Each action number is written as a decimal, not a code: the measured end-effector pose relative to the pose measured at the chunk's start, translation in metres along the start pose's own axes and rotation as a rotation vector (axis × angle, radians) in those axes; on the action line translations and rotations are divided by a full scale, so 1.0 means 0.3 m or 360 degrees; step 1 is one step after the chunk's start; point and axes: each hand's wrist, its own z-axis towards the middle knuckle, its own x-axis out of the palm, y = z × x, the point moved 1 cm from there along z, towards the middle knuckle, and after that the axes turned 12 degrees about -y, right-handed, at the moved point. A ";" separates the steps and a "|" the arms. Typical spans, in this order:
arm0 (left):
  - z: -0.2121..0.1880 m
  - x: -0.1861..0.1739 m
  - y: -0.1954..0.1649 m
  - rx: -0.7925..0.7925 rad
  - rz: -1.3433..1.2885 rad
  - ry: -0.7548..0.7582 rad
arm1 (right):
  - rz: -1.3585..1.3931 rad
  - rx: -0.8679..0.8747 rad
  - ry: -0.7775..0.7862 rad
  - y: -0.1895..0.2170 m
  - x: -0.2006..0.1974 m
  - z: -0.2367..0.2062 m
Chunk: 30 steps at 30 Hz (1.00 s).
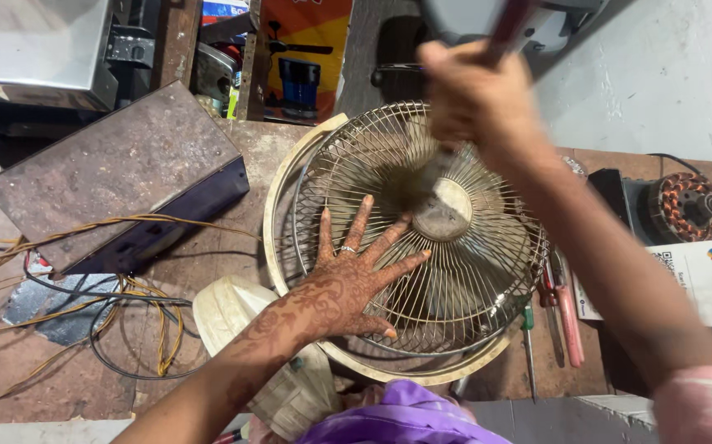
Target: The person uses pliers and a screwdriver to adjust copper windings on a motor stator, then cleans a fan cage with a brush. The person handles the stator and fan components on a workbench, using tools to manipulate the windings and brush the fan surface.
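Left hand (pixel 354 279) lies spread flat, steadying fan grille (pixel 487 271); right hand (pixel 475 99) grips brush (pixel 508 25), scrubbing the hub beneath; next, adjacent wires.

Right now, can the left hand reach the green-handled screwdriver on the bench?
Probably yes. The left hand lies flat on the fan guard, holding nothing. The green-handled screwdriver lies just past the guard's lower right rim, uncovered; only the rim is between them.

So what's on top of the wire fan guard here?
The left hand lies spread flat on the wire fan guard. The right hand grips a blurred tool handle above its hub. The tool's tip is too blurred to make out.
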 end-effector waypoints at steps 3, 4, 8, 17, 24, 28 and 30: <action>-0.003 0.007 0.001 0.0045 0.0002 -0.0036 | -0.0182 -0.0183 0.0009 0.147 -0.040 -0.074; -0.003 0.009 0.003 0.0048 0.0002 -0.0047 | -0.0194 -0.0217 0.0029 0.162 -0.012 -0.077; -0.001 0.012 0.012 0.0082 0.0051 -0.0005 | 0.0112 -0.0301 -0.0200 0.001 0.212 0.028; 0.002 0.007 0.014 0.0073 0.0213 0.0020 | 0.0798 -0.0625 -0.0204 -0.192 0.385 0.192; -0.004 0.028 0.041 0.0073 0.0075 -0.0052 | 0.0334 -0.0565 -0.0124 -0.227 0.109 -0.135; 0.003 0.039 0.046 0.0140 0.0180 -0.0097 | -0.0173 -0.0394 -0.0377 -0.017 -0.106 -0.201; 0.005 0.047 0.042 0.0143 0.0225 -0.0116 | -0.0429 -0.0432 -0.0363 0.130 -0.119 -0.225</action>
